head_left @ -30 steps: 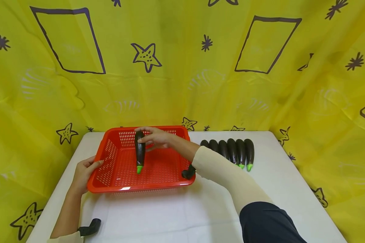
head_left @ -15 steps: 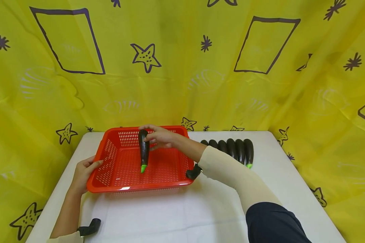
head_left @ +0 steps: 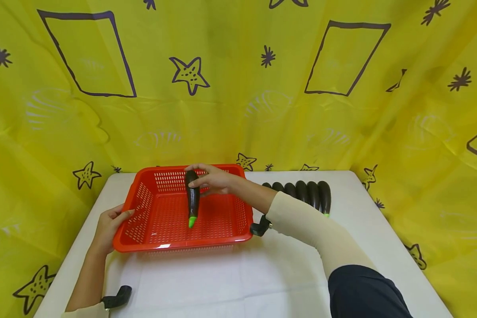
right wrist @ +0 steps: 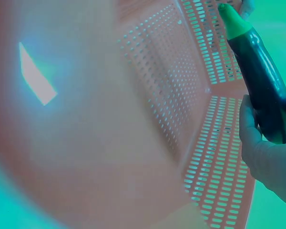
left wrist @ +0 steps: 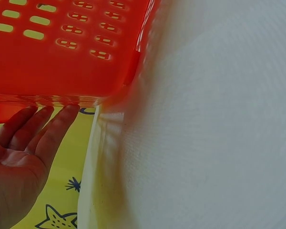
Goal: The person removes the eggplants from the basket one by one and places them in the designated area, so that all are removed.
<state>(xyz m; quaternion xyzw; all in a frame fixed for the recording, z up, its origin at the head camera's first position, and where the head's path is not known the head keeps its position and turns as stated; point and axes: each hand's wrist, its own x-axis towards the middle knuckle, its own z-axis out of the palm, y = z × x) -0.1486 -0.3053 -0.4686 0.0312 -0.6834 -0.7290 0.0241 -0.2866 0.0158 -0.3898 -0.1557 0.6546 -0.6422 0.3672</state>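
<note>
In the head view a red perforated basket (head_left: pixel 218 242) sits on the white table, left of the middle. My left hand (head_left: pixel 110 225) grips its left rim, thumb on top; in the left wrist view the fingers (left wrist: pixel 43 131) reach under that rim. Over the basket my right hand (head_left: pixel 215 180) holds a dark eggplant (head_left: pixel 192 194) by its thick end, the green stem tip pointing down toward me. The right wrist view shows the same eggplant (right wrist: pixel 262 78) between thumb and fingers, apart from the basket wall (right wrist: pixel 219 157).
Several more eggplants (head_left: pixel 313 194) lie side by side on the white table (head_left: pixel 286 282) right of the basket, partly hidden by the right forearm. A yellow patterned curtain (head_left: pixel 222 119) hangs behind and at both sides. Black wrist cameras (head_left: pixel 118 298) stick out from the wrists.
My right hand has shifted slightly to the right over the basket, still holding the eggplant. The left hand and the basket have stayed in place.
</note>
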